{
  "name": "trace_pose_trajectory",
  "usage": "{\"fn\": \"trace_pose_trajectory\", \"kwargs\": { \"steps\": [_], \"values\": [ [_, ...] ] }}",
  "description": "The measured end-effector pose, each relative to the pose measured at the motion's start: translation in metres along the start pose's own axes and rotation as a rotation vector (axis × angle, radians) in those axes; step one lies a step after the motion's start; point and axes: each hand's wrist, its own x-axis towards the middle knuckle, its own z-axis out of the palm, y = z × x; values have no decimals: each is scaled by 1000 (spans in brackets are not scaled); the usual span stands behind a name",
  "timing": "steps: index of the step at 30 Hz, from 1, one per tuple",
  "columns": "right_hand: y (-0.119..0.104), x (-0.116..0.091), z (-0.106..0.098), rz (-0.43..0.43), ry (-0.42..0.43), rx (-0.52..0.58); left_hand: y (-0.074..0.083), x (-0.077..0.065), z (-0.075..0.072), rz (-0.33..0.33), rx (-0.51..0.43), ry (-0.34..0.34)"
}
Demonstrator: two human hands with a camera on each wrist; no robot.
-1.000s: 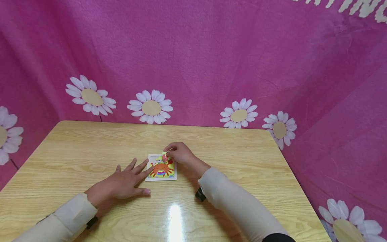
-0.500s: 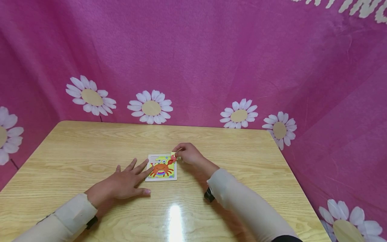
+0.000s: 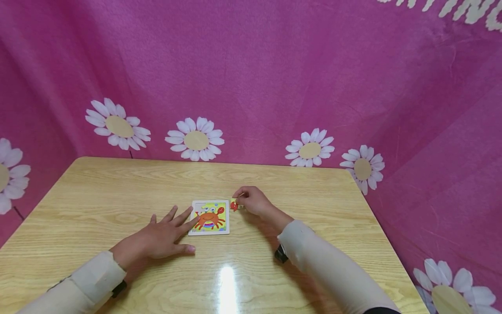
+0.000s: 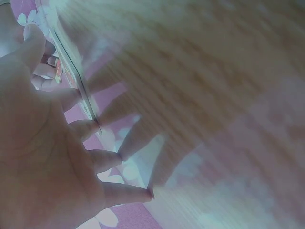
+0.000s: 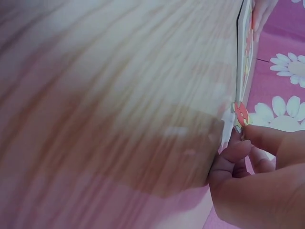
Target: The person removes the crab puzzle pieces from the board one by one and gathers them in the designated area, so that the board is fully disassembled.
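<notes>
Spreads the left hand wide, palm down, with straight fingers and without gripping, at the left side of the crab puzzle. Reaches with fingertips over the left border of this puzzle; cannot tell how firmly pressed. Pinches a small red and yellow piece in the right hand, between the thumb and a bent finger. Holds this piece just beside the upper right corner of the puzzle, outside the white frame; cannot tell if resting on the desk or lifted slightly. About the puzzle: lies flat on the desk, between the two hands, and shows an orange crab with two eyes, a red claw at right and rainbow stripes on the belly, on yellow ground. Has a pale grey patch inside the frame, at upper left. About the person: wears beige sleeves on both arms, with a black device near each cuff. Behind the desk, hangs as a pink-purple curtain, printed with large white daisies, and bears white letters at upper right. On the near part of the desk, shines as a bright streak of light.
</notes>
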Motion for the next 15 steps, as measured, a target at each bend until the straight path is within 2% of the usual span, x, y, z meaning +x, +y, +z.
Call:
{"fn": "trace_pose_trajectory", "kwargs": {
  "steps": [8,15],
  "values": [
    [4,-3,-2,-40,33,-124,-1,0,1,-2,-1,-4],
    [8,-3,1,-5,50,-139,-2,1,2,-3,-3,-5]
  ]
}}
